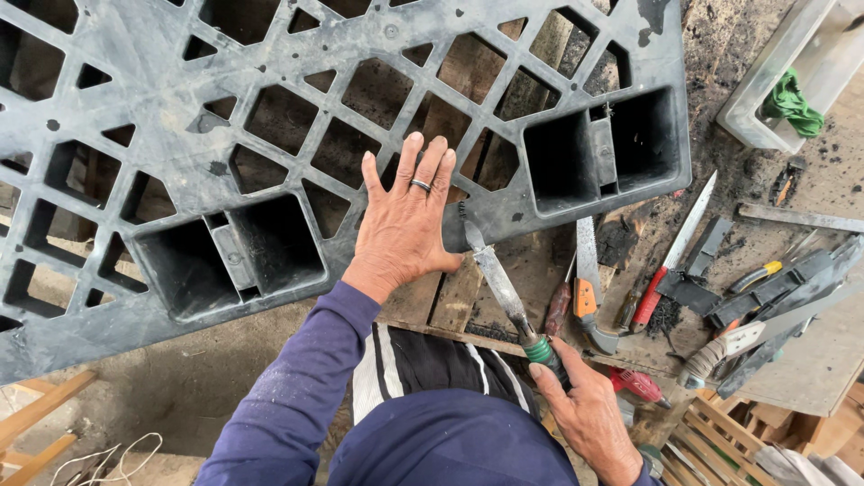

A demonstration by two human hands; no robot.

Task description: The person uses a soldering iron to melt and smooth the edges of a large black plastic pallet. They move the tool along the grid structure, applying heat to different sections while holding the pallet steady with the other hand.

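Observation:
A large grey plastic pallet point(180, 135) with an open lattice lies across a wooden bench. My left hand point(405, 220), a ring on one finger, presses flat on the pallet's near edge with its fingers spread. My right hand point(585, 409) grips the green-banded handle of a long flat metal blade tool point(499, 283). The tool's tip touches the pallet's edge just right of my left thumb.
Several tools lie on the dirty bench to the right: a red-handled knife point(670, 256), a small saw point(587, 270), black plastic strips point(783, 288). A grey tray point(792, 72) with a green cloth point(792, 103) sits at the top right. Wooden slats point(720, 432) stand at the lower right.

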